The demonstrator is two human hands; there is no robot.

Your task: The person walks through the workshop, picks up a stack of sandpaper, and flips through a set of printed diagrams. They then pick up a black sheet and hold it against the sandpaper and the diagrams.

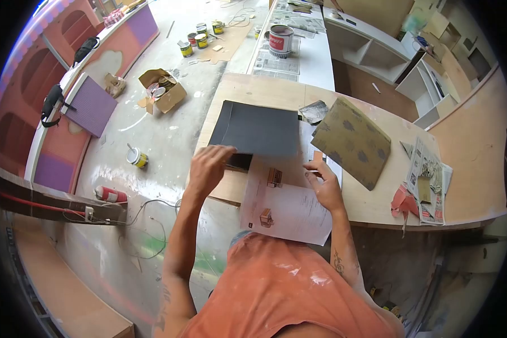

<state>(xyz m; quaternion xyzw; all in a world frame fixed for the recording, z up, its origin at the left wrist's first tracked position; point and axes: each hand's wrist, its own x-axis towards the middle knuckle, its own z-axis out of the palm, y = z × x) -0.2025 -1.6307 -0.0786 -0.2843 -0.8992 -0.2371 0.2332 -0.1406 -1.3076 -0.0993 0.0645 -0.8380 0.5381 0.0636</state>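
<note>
A dark grey sheet (pixel 256 128) lies on the wooden board, and my left hand (pixel 211 163) is at its lower left corner, fingers bent together over the edge. Below that sheet, printed paper with small pictures (pixel 287 205) hangs over the board's front edge. Above the paper's right side is my right hand (pixel 323 179), thumb and fingers curled apart with nothing visible between them. A small orange piece (pixel 319 156) shows just behind its fingers. Right of the dark sheet rests a stained brown sheet (pixel 355 141), beside a crumpled grey piece (pixel 314 111).
Folded newspaper (pixel 428 180) and torn red paper (pixel 404 203) lie at the board's right. A large paint can (pixel 280 40) stands on the white surface behind. On the floor at left are an open cardboard box (pixel 172 100), a yellow can (pixel 137 158) and a fire extinguisher (pixel 110 194).
</note>
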